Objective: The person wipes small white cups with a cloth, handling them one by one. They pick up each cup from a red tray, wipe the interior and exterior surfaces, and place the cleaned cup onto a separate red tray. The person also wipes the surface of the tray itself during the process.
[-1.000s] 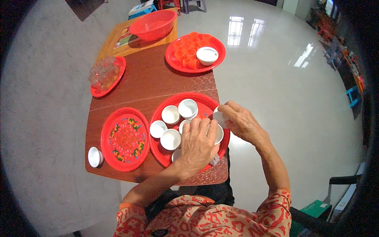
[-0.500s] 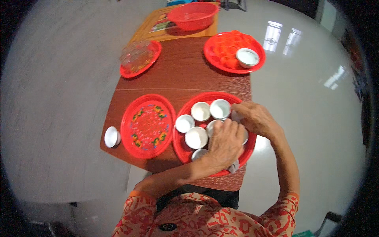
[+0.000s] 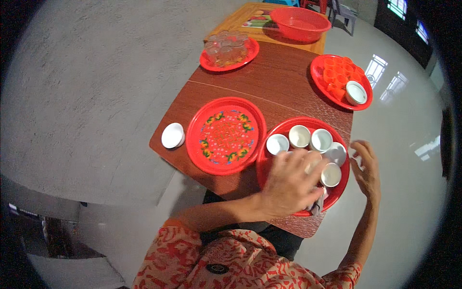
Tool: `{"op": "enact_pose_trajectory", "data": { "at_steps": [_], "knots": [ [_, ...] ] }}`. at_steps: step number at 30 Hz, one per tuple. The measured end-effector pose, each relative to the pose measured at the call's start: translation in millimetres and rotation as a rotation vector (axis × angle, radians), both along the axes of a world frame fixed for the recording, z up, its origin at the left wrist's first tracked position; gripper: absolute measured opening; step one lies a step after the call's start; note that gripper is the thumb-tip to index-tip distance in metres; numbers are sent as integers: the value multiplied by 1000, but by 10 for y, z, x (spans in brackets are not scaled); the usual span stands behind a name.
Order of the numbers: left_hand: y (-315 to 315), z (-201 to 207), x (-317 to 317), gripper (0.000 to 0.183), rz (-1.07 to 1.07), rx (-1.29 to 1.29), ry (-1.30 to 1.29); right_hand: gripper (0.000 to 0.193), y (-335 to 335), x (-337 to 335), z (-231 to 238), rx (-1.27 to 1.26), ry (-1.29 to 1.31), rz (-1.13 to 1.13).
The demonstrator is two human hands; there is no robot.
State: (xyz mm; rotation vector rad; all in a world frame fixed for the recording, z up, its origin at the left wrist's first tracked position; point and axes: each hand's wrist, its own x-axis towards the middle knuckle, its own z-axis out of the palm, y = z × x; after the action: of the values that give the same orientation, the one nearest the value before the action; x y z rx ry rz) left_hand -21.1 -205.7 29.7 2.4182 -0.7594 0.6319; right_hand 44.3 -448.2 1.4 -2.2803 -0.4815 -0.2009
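Several small white cups stand in a red round tray point(image 3: 262, 168) at the table's near right. My left hand point(image 3: 291, 185) reaches over them, its thumb apart from the slightly blurred fingers; the cups beneath it are partly hidden. My right hand point(image 3: 366, 168) is off the tray's right rim, fingers curved and apart, holding nothing. Nearest to it is a tilted white cup point(image 3: 335, 154), with an upright white cup point(image 3: 330, 174) just below. Farther back in the tray stand a cup point(image 3: 299, 136) and another cup point(image 3: 321, 140). A greyish cloth point(image 3: 317, 207) lies at the near rim.
A flowered red tray point(image 3: 226, 137) lies to the left, with a white cup point(image 3: 173, 136) beside it. Behind are a red plate of clear glasses point(image 3: 226, 45), a red plate with orange cups point(image 3: 342, 72) and a white bowl point(image 3: 356, 91), and a red basin point(image 3: 301, 24).
My right hand has let go of the cup at the tray's right side and moved off the rim. My left hand has lifted and shifted toward the tray's left. The view has turned.
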Motion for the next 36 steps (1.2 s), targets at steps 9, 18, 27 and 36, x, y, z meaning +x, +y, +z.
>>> {"op": "enact_pose_trajectory", "data": {
  "at_steps": [9,18,27,36],
  "knots": [
    [2145,-830,-508,44,763,-512,303,27,-269,-604,-115,111,-152,-149],
    [2196,-829,-390,30,624,-1188,887,24,237,-571,-191,105,-107,-154],
    [2238,-858,-369,30,559,-1260,920,24,276,-577,-184,50,-104,-159],
    [2193,-902,-286,30,510,-1327,813,23,335,-520,-118,29,-129,-146]
  ]
}}
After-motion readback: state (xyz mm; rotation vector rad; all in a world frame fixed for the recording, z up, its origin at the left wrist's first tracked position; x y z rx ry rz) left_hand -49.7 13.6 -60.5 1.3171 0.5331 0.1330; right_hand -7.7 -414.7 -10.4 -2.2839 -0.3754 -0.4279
